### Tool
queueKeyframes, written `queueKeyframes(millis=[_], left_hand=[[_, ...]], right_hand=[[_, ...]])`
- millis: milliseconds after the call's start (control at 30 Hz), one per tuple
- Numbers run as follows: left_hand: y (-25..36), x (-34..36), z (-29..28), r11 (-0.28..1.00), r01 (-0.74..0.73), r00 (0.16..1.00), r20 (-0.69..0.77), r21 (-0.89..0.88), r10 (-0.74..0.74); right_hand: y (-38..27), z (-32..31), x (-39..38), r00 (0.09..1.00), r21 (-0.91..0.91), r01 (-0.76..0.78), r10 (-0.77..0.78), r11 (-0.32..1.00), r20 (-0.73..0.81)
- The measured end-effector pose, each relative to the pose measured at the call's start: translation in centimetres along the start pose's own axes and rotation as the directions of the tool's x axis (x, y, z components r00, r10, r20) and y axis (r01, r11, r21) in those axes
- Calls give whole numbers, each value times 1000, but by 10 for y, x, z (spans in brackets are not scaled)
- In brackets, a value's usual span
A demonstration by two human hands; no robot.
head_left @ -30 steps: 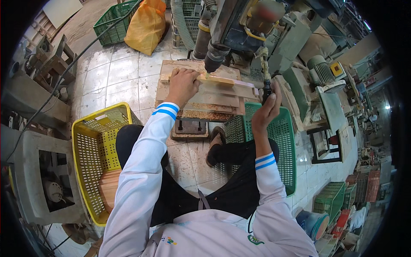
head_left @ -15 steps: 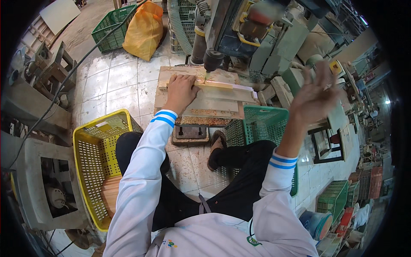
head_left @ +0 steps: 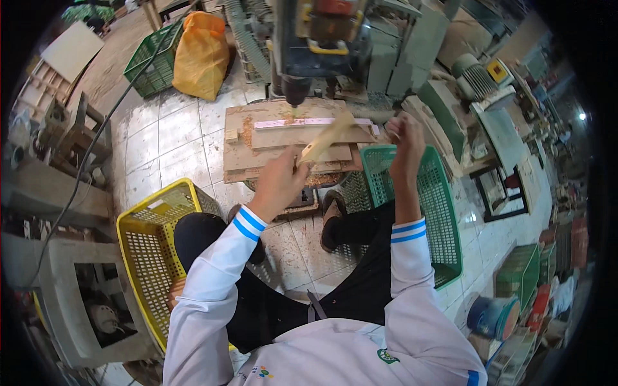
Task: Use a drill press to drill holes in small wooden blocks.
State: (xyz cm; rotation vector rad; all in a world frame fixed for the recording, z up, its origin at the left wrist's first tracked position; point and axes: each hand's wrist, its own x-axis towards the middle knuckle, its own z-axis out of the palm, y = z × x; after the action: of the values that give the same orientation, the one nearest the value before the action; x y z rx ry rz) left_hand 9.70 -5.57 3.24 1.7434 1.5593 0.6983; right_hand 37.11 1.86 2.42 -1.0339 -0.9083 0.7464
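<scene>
A light wooden piece [head_left: 324,140] is raised at a slant in my left hand [head_left: 281,183], its fingers closed round the lower end. My right hand [head_left: 405,145] is up at the right of the work board, its fingers curled and slightly blurred; what they hold, if anything, I cannot make out. The layered board [head_left: 239,154] carries a pink-white straight strip [head_left: 280,123], wood shavings and a small block [head_left: 231,136]. Above it hangs the dark drill head [head_left: 296,89] of a machine, its bit pointing down behind the strip.
A yellow basket [head_left: 138,248] with wood pieces is at my left, a green basket [head_left: 446,225] at my right. An orange sack [head_left: 199,55] and another green crate [head_left: 138,67] are at back left, a motor [head_left: 473,77] at right, a cable along the left.
My left hand has drawn back from the board, lifting and slanting the wooden piece. My right hand left a handle beside the drill, swung outward, then moved back leftward, fingers now curled.
</scene>
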Motion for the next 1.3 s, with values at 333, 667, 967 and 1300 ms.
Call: queueKeyframes(millis=[333, 667, 967, 1300], left_hand=[[15, -8, 75, 572, 48, 971, 173, -819, 165], [12, -9, 77, 534, 68, 964, 193, -842, 182], [10, -8, 76, 565, 96, 958, 230, -819, 170], [11, -9, 79, 492, 171, 954, 269, -853, 135]], right_hand=[[-9, 14, -24, 772, -187, -247, 310, 951, 554], [-11, 14, -26, 767, -147, -208, 255, 967, 588], [-14, 15, -27, 768, -187, -216, 286, 958, 573], [-7, 11, -22, 809, -117, -227, 254, 967, 529]])
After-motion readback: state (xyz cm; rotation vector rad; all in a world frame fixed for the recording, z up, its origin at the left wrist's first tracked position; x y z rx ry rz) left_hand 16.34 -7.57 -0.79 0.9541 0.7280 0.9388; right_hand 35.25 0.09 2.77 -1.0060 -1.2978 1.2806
